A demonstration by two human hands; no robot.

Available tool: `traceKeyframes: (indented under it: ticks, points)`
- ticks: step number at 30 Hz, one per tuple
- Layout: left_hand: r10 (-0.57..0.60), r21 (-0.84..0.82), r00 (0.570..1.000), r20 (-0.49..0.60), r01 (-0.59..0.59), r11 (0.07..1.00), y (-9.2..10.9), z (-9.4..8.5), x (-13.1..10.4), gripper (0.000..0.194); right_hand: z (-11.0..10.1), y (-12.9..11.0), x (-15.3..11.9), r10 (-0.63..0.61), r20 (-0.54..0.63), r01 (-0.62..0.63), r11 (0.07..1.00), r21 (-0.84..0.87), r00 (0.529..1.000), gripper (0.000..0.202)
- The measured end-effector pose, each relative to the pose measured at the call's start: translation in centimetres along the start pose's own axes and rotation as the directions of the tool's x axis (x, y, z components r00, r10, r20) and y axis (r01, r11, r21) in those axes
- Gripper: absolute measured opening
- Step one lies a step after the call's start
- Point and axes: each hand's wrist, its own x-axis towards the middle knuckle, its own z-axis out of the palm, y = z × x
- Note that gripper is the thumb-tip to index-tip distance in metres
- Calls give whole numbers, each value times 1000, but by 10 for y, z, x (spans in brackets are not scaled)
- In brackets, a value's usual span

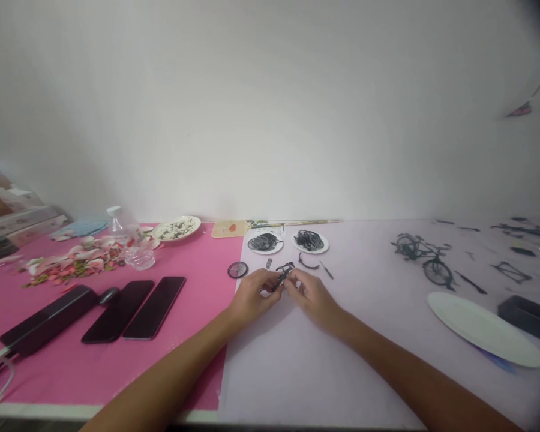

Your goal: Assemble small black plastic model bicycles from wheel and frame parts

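Note:
Both hands meet over the pale table covering, around a small black model bicycle part (284,275). My left hand (255,294) pinches its lower left side, and my right hand (311,294) grips it from the right with closed fingers. The fingers hide much of the piece. Left of the hands a small black spoked wheel (237,270) lies flat on the pink covering. Beyond my fingers are a small dark flat piece (269,263), a curved black piece (308,262) and a thin dark stick-like piece (326,270).
Two white plates (323,248) hold black parts near the wall. An assembled model bicycle (425,257) stands at right, near loose black parts and a white oval plate (481,330). Two phones (155,308), a black power bank-like box (49,321), petals (83,258) and a bottle (116,225) are left.

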Motion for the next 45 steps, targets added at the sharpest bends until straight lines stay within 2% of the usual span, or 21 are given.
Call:
traceKeyframes:
  ticks: [9, 32, 39, 45]
  points:
    - [-36, -18, 999, 36, 37, 999, -2, -1, -1, 29, 1, 2, 0, 6, -7, -6, 1000, 4, 1000, 12]
    - [-20, -6, 1000, 19, 20, 1000, -2, 1, -1, 26, -1, 4, 0, -4, 12, 4, 1000, 3, 1000, 24]
    - [-27, -7, 999, 31, 27, 1000, -2, -1, 0, 27, 2, 4, 0, -6, -8, 6, 1000, -14, 1000, 13]
    - [-22, -24, 999, 26, 22, 999, -2, 0, -1, 27, 4, 4, 0, 14, -35, -15, 1000, -17, 999, 14]
